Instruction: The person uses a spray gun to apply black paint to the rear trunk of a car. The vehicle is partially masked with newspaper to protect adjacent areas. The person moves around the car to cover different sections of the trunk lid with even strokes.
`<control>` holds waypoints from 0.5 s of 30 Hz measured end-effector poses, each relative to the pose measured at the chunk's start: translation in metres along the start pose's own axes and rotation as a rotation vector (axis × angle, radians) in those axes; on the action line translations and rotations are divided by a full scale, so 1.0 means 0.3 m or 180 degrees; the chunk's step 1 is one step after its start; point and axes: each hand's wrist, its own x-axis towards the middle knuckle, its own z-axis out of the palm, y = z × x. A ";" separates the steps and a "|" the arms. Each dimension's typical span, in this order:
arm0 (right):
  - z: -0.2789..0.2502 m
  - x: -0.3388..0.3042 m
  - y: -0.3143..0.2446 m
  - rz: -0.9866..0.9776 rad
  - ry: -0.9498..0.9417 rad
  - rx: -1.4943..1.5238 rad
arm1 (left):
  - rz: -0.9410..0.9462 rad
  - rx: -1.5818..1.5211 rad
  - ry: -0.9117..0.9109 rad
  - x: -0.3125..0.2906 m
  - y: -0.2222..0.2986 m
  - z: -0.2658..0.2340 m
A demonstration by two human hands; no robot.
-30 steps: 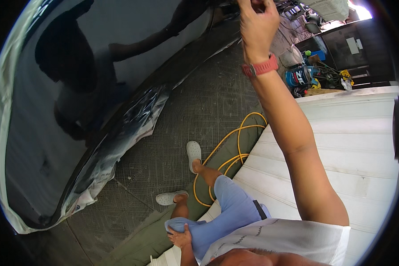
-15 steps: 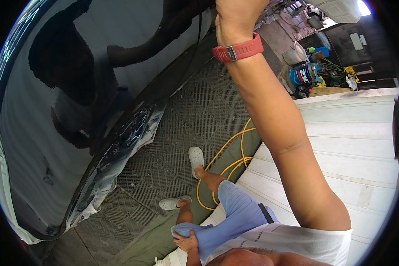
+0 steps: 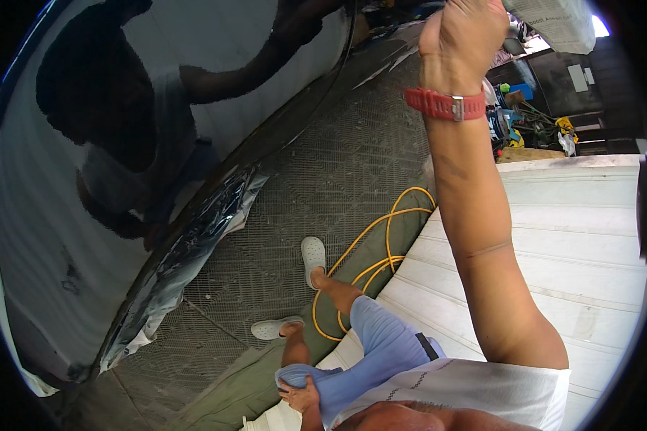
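Note:
My right hand (image 3: pixel 467 39), with a red watch strap (image 3: pixel 456 105) at the wrist, is raised at the top of the view. It looks curled closed. The upper edge cuts off its fingers, and anything inside them is hidden. Left of it stands a glossy black car panel (image 3: pixel 216 136) that mirrors my head and raised arm. A dull smudge (image 3: pixel 70 276) marks its lower left. My left hand (image 3: pixel 300 395) lies on the leg of my blue shorts (image 3: pixel 370 345), fingers apart, away from the panel.
Crumpled masking film (image 3: pixel 216 237) hangs along the panel's lower edge. Printed paper (image 3: pixel 553 25) is at upper right. A yellow hose (image 3: pixel 359 251) loops beside my feet over green cloth (image 3: pixel 244 384) on the dark textured floor (image 3: pixel 280 208). White slatted boards (image 3: pixel 568 237) and clutter (image 3: pixel 535 118) are at right.
My right hand has moved right and slightly down, away from the black panel, and the forearm is more upright. My left hand stays on the shorts. The view has shifted slightly.

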 end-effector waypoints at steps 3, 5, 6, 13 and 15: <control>-0.048 0.020 0.003 0.0126 -0.0023 -0.0016 | 0.0066 -0.0017 0.0066 -0.004 -0.004 -0.003; -0.054 0.019 -0.017 0.0297 0.0068 0.0031 | 0.0125 -0.0065 0.0113 -0.003 -0.020 0.000; -0.057 0.022 -0.021 0.0356 0.0032 0.0114 | 0.0133 -0.0100 0.0107 -0.003 -0.022 0.005; -0.061 0.046 -0.048 0.0954 -0.0390 0.0558 | 0.0257 -0.0125 0.0300 -0.008 -0.038 0.055; -0.046 0.054 -0.061 0.1053 -0.0464 0.0592 | 0.0212 0.0030 0.0117 -0.031 -0.025 0.029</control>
